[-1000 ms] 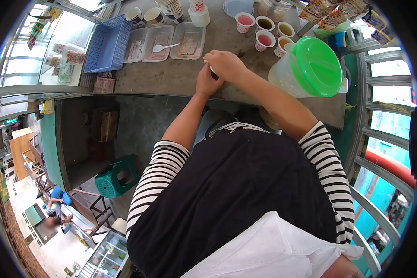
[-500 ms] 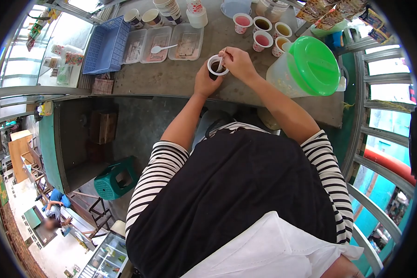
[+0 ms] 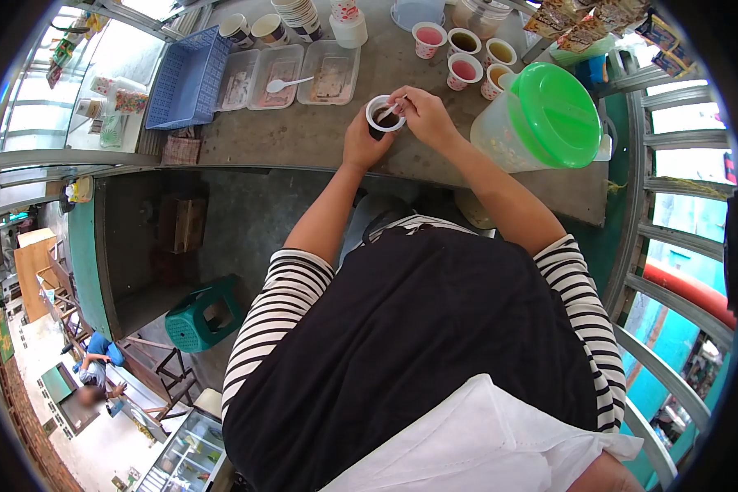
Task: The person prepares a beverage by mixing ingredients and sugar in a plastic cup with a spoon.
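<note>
Daylight is bright and even on the surface (image 3: pixel 262 146), with only soft shadows. Taking the green lid (image 3: pixel 559 115) as landmark, the slatted opening (image 3: pixel 687 189) to its right glares nearly white in patches, as do the panes (image 3: pixel 29 98) far to its left; the cabinet space (image 3: pixel 148 246) below and left of it is dim. Wide-lens distortion bends the outer edges into a black round border; the lid looks fairly sharp, small background details soft

Gray counter (image 3: pixel 279 143), green plastic stool (image 3: pixel 203 316), slatted window (image 3: pixel 689 164), concrete floor (image 3: pixel 262 201)
</note>
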{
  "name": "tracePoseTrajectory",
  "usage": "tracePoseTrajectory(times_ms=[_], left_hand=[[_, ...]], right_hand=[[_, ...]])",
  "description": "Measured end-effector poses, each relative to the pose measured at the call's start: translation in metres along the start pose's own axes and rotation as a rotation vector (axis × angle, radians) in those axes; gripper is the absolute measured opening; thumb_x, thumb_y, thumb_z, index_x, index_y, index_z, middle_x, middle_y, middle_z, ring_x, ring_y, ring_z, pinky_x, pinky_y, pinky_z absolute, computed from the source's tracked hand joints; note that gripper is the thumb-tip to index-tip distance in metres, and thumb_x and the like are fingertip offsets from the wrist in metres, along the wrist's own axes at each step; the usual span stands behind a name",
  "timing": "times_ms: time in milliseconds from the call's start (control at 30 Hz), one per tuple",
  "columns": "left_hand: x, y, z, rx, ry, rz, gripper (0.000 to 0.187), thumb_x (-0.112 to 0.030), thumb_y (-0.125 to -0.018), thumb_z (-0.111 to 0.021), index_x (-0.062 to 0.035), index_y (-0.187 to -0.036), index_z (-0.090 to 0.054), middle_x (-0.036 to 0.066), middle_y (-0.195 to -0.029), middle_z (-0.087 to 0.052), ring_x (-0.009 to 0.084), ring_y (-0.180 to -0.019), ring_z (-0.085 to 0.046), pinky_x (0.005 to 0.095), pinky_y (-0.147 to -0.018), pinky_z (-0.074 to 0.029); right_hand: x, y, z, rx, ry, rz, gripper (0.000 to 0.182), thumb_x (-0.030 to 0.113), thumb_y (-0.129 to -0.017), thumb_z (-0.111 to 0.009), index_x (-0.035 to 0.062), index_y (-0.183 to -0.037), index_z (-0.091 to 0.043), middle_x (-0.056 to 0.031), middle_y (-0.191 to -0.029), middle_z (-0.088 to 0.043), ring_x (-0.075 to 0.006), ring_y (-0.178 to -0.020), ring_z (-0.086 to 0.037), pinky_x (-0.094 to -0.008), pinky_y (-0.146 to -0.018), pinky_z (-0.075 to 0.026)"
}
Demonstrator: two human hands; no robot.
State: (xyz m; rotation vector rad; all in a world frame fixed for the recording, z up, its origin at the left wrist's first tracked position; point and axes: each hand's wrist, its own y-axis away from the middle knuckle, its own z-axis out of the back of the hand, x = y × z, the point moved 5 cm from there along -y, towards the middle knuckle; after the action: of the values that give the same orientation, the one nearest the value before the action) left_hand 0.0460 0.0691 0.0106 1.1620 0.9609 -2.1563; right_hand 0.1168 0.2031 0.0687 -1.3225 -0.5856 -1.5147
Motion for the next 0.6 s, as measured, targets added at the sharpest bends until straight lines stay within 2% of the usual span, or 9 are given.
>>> tracePoseTrajectory(times_ms=[100, 200, 267, 300, 367, 500, 600], left_hand=[[0.001, 0.001, 0.0, 0.009, 0.012, 0.024, 0.057, -0.02, -0.072, -0.077, -0.0063, -0.124, -0.057, 0.016, -0.113, -0.067, 0.033, -0.105, -0.066, 0.04, -0.088, -0.052], [-0.001, 0.001, 0.0, -0.003, 0.041, 0.024, 0.057, -0.019, -0.072, -0.077, -0.0063, -0.123, -0.057, 0.015, -0.112, -0.068, 0.0326, -0.105, -0.066, 0.0398, -0.088, -0.052], [-0.001, 0.0, 0.0, -0.011, 0.023, 0.01, 0.057, -0.02, -0.072, -0.077, -0.0065, -0.123, -0.057, 0.015, -0.111, -0.068, 0.0326, -0.104, -0.066, 0.0396, -0.088, -0.052], [-0.002, 0.0, 0.0, -0.019, 0.007, -0.002, 0.057, -0.02, -0.072, -0.077, -0.0067, -0.123, -0.057, 0.015, -0.111, -0.068, 0.0327, -0.104, -0.066, 0.0395, -0.088, -0.052], [-0.002, 0.001, 0.0, -0.006, -0.009, 0.011, 0.056, -0.02, -0.072, -0.077, -0.007, -0.123, -0.058, 0.015, -0.11, -0.068, 0.033, -0.103, -0.066, 0.0396, -0.087, -0.052], [0.002, 0.001, -0.001, 0.011, -0.028, 0.034, 0.056, -0.022, -0.072, -0.078, -0.0075, -0.122, -0.057, 0.016, -0.108, -0.068, 0.0344, -0.102, -0.066, 0.0405, -0.086, -0.052], [0.009, 0.002, -0.002, 0.023, -0.055, 0.053, 0.057, -0.023, -0.071, -0.078, -0.0072, -0.122, -0.057, 0.017, -0.107, -0.068, 0.0352, -0.101, -0.066, 0.041, -0.085, -0.052]], right_hand=[[-0.001, -0.001, -0.001, 0.062, 0.031, -0.02, 0.014, -0.001, -0.087, -0.053, -0.002, -0.096, -0.063, -0.0172, -0.088, -0.068, -0.0327, -0.082, -0.066, -0.0388, -0.076, -0.052], [0.01, -0.002, -0.002, 0.103, 0.105, 0.105, 0.013, 0.0, -0.088, -0.052, -0.0014, -0.095, -0.063, -0.0185, -0.09, -0.068, -0.0346, -0.085, -0.066, -0.0395, -0.078, -0.052], [0.019, -0.002, -0.005, 0.149, 0.173, 0.204, 0.012, -0.001, -0.089, -0.054, -0.0009, -0.097, -0.063, -0.0161, -0.089, -0.067, -0.0292, -0.081, -0.066, -0.0367, -0.077, -0.052], [0.021, -0.004, -0.005, 0.147, 0.172, 0.204, 0.012, -0.001, -0.089, -0.054, -0.0009, -0.097, -0.063, -0.0161, -0.089, -0.067, -0.0292, -0.081, -0.066, -0.0367, -0.077, -0.052], [0.025, -0.006, -0.006, 0.163, 0.215, 0.23, 0.012, 0.006, -0.09, -0.054, -0.0006, -0.095, -0.063, -0.0186, -0.09, -0.067, -0.0366, -0.089, -0.064, -0.0417, -0.08, -0.051], [0.036, -0.01, -0.004, 0.117, 0.216, 0.156, 0.012, 0.007, -0.09, -0.054, 0.0001, -0.095, -0.063, -0.0182, -0.091, -0.067, -0.0363, -0.09, -0.064, -0.0426, -0.08, -0.051], [0.031, -0.013, -0.011, 0.151, 0.285, 0.231, 0.012, 0.007, -0.09, -0.054, 0.0014, -0.095, -0.063, -0.0179, -0.093, -0.067, -0.0356, -0.091, -0.064, -0.043, -0.08, -0.05]])
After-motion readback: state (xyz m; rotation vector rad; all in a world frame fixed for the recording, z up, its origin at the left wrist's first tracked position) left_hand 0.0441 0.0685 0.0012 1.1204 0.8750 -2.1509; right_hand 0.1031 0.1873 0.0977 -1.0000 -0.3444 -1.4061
